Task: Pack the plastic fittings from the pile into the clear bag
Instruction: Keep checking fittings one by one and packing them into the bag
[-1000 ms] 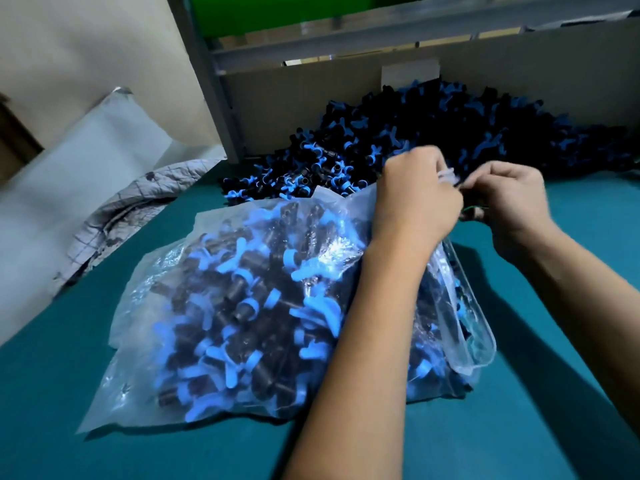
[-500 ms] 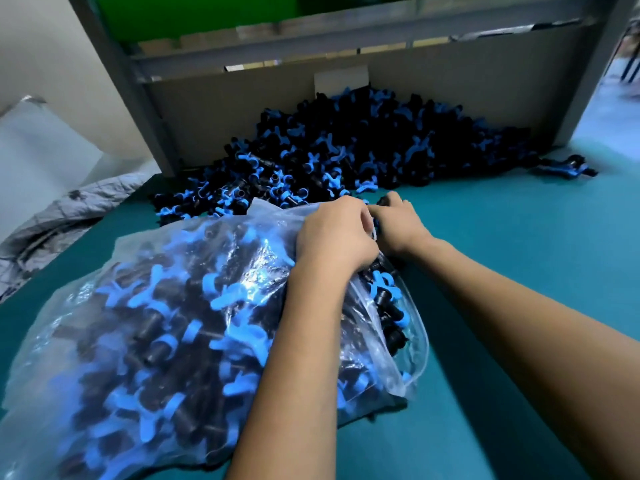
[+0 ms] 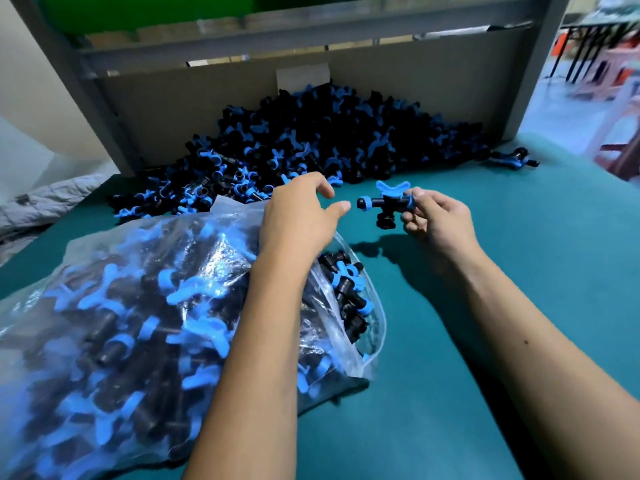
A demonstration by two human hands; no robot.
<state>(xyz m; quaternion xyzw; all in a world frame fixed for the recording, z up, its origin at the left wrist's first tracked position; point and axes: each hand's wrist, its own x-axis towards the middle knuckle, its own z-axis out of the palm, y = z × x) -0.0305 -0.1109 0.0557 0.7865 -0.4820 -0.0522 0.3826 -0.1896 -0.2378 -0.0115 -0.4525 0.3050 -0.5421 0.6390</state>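
Observation:
A clear bag (image 3: 114,327) stuffed with black and blue plastic fittings lies on the teal table (image 3: 433,393), its mouth facing right. A big pile of the same fittings (image 3: 311,140) is heaped against the grey back panel. My right hand (image 3: 438,220) pinches one black fitting with a blue winged handle (image 3: 384,202) above the table, just right of the bag's mouth. My left hand (image 3: 299,216) hovers over the bag's upper edge with fingers relaxed and spread, holding nothing, its fingertips close to the fitting.
A grey cardboard back panel (image 3: 207,98) in a metal frame walls off the far side. One stray fitting (image 3: 512,159) lies at the pile's right end. Grey quilted cloth (image 3: 41,206) lies off the table's left edge. Chairs and floor show at far right.
Both hands were together at the bag's mouth. Now they have parted: the left has let go of the bag, and the right has lifted away holding a single fitting.

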